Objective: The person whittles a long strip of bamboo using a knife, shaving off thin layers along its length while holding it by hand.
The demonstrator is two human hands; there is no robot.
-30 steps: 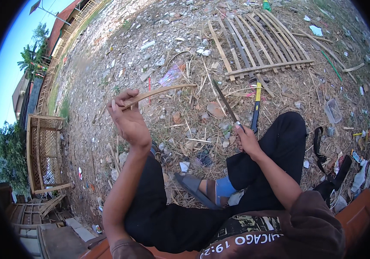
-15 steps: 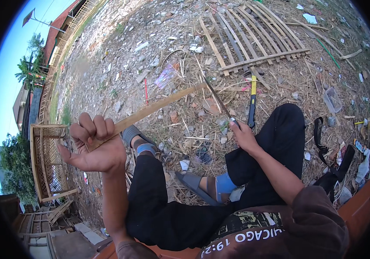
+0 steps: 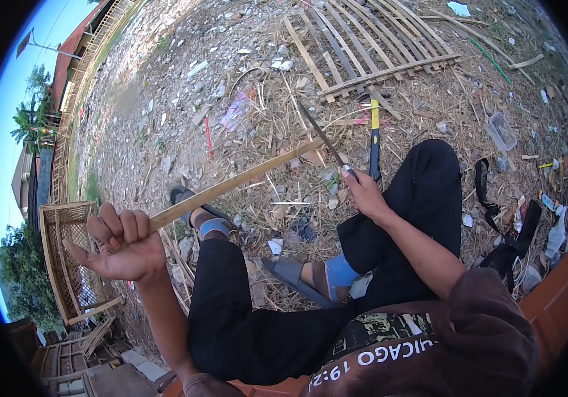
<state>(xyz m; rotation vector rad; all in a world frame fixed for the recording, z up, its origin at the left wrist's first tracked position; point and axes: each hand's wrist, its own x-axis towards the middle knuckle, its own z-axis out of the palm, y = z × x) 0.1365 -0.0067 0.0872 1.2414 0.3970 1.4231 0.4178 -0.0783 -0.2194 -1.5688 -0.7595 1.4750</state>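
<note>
My left hand point(image 3: 122, 241) is closed round one end of a long, narrow bamboo strip point(image 3: 231, 183), its thumb stuck out to the left. The strip slants up and right across the space above my legs. My right hand point(image 3: 365, 193) grips a knife point(image 3: 320, 132) by its handle, the dark blade pointing up and left. Near its far end the strip meets the blade, crossing it about midway. The fingers of my right hand partly cover the knife's handle.
On the littered ground ahead lie a yellow-and-black-handled tool point(image 3: 375, 135) and a slatted bamboo panel point(image 3: 380, 73). A clear plastic container point(image 3: 501, 131) and a black strap point(image 3: 484, 192) lie to the right. A lattice-sided wooden frame point(image 3: 75, 261) stands at left.
My left hand has come lower and nearer to me with the bamboo strip. The strip's far end now crosses the blade farther from its tip. The whole view has shifted slightly.
</note>
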